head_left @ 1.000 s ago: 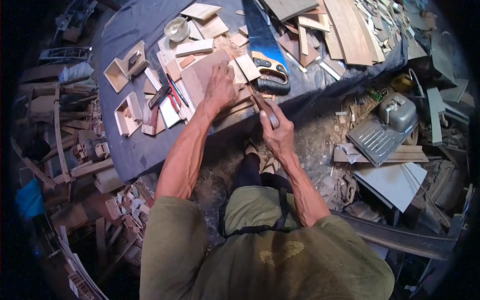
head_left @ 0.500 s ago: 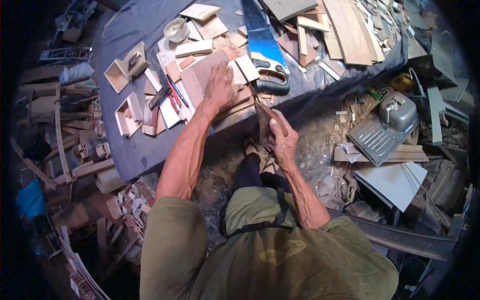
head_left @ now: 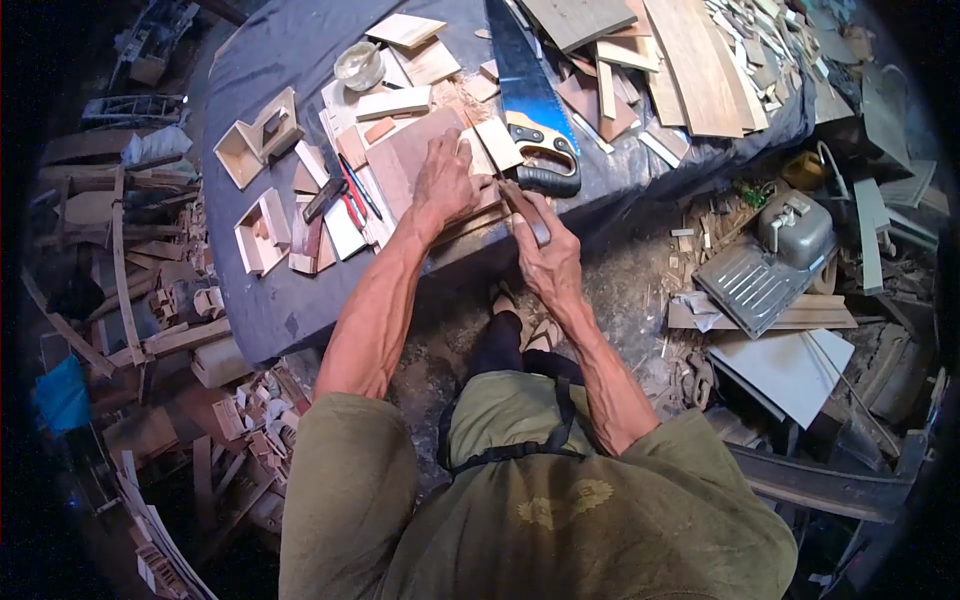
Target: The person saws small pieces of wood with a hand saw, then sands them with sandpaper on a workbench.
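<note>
My left hand presses down on a small pale wood piece on top of a reddish-brown board near the table's front edge. Its fingers are bent together against the wood. In my right hand is the brown wooden handle of a hand tool, whose thin dark blade reaches up and left past my left fingertips, beside a pale block. Just beyond lies a handsaw with a blue blade and black grip.
A hammer, red pliers, small wooden boxes and a glass jar lie on the dark-covered table. Planks are piled at the back right. A metal sink rests on the floor at right.
My right hand has moved up and left with the tool, bringing its handle close to the board's edge. My left hand stays on the wood.
</note>
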Available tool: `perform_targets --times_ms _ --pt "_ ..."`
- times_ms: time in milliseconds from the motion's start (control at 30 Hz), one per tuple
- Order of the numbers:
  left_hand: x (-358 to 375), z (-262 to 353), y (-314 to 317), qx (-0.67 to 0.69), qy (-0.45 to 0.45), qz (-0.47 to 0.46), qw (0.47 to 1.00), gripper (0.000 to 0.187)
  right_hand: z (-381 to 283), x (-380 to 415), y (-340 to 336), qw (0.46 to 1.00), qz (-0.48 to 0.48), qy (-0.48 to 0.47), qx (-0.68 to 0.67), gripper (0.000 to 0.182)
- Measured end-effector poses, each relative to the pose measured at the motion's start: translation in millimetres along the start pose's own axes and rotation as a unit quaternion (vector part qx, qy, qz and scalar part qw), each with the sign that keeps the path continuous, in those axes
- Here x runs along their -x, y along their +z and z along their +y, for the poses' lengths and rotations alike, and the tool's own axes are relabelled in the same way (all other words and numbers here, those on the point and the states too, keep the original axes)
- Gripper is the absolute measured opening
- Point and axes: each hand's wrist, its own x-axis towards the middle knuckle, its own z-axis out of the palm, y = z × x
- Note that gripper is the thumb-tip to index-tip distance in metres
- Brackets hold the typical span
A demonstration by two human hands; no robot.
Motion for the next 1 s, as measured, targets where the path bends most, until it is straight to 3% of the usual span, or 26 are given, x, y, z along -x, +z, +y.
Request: perform_targets --times_ms 33,133,267,433,667,1000 --pt "3 0 2 -0.005 0.001 0.004 1.0 0.058 5 6 1 0.99 0.06 -0.117 0.046 0.037" --pt "-1 -3 2 0.007 0.004 0.024 1.0 0.057 7 38 -12 0.995 0.058 -0.081 0.02 0.037" --pt "-2 -2 3 -0.002 0.007 0.015 1.0 0.058 -7 17 -6 0.989 0.082 -0.098 0.077 0.035" --pt "-1 -3 9 -0.03 0.025 0.046 0.998 0.058 26 16 -15 0.998 0.034 -0.059 0.014 0.037" --pt "-1 -7 10 -0.011 0.013 0.029 0.999 0.058 57 47 -19 0.99 0.08 -0.113 0.023 0.037" --pt "1 -4 8 -0.019 0.022 0.044 0.999 0.062 19 47 -21 0.991 0.079 -0.076 0.081 0.036"
